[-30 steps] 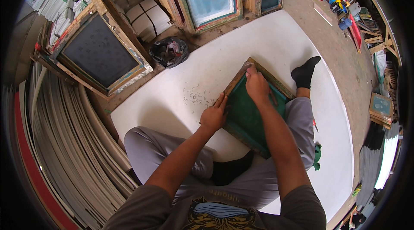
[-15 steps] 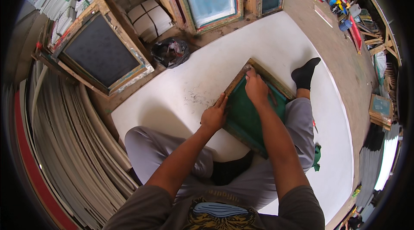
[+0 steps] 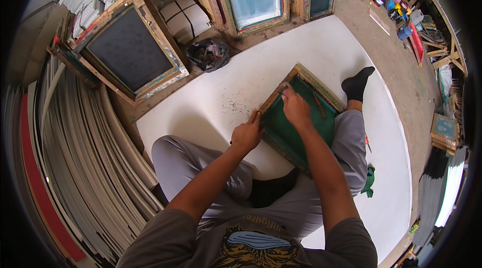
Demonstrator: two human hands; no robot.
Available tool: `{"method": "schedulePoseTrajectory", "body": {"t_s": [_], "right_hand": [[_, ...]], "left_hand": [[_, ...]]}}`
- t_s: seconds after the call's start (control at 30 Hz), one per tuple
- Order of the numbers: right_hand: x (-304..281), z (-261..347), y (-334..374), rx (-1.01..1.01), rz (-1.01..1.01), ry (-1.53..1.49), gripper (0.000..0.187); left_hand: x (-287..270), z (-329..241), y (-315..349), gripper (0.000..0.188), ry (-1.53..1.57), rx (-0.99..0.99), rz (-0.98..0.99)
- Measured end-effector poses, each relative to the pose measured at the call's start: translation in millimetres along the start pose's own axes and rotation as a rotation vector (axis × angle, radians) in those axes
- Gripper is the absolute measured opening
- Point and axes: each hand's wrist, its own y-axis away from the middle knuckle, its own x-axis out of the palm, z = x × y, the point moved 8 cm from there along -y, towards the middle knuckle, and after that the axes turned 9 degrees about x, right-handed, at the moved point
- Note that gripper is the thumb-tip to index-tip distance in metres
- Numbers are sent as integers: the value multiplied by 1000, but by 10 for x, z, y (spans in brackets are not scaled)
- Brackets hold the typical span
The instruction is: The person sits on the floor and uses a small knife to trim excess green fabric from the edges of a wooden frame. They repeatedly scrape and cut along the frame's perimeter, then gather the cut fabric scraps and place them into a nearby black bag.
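On your lap lies the green screen frame (image 3: 301, 122).
Your left hand (image 3: 246, 135) grips its edge; your right hand (image 3: 296, 110), closed around a small tool (image 3: 282, 87), presses the mesh.

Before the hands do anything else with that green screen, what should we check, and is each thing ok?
1. Left hand steadies the frame's left edge: ok.
2. Right hand presses a small tool at the top corner of the green screen frame: ok.
3. Frame is propped on the right leg, not flat on the white sheet: ok.
4. Scattered bits lie beside the frame: not ok.
5. Tool's tip condition: cannot tell.
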Motion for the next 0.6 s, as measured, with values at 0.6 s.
{"method": "schedulePoseTrajectory", "body": {"t_s": [0.6], "right_hand": [[6, 268, 133, -6, 63, 45, 40]], "left_hand": [[97, 114, 293, 75, -59, 45, -19]]}}
